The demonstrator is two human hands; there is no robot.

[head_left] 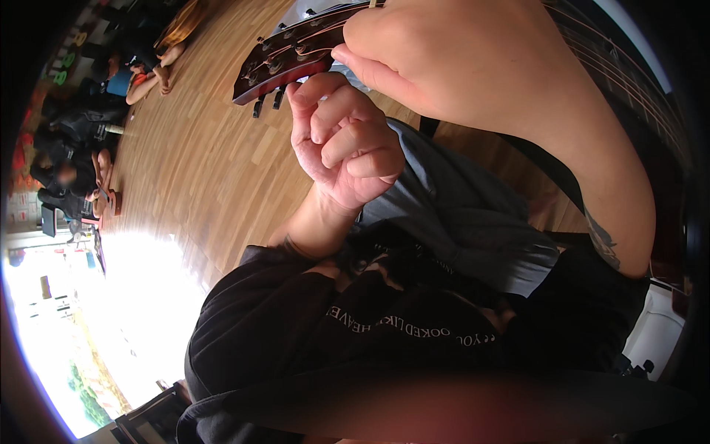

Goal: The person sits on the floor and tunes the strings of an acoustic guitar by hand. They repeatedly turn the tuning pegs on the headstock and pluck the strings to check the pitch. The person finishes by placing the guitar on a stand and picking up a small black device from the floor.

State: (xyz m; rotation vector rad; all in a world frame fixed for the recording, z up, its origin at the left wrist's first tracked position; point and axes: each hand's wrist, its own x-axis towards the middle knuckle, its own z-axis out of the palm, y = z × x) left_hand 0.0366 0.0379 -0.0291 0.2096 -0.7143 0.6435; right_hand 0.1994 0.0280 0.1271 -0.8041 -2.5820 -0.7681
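A dark guitar headstock (288,55) with metal posts and copper-coloured strings juts out at the top centre. Below its near edge, my left hand (351,140) is closed, palm up, thumb and index finger pinched where a tuning peg sits in line with two bare pegs (268,103). The pinched peg itself is mostly hidden. My right hand (407,63) is closed over the neck end of the headstock, back of the hand upward. A copper-coloured string (314,52) runs to its thumb tip. Its other fingers are hidden. More strings (617,66) show beyond my right forearm.
Grey cloth (458,200) lies across my lap, below the hands. Several people (96,148) sit at the far left on the wooden floor (200,133), one near a wooden instrument (181,26). Bright light enters at lower left. A white object (654,318) stands at right.
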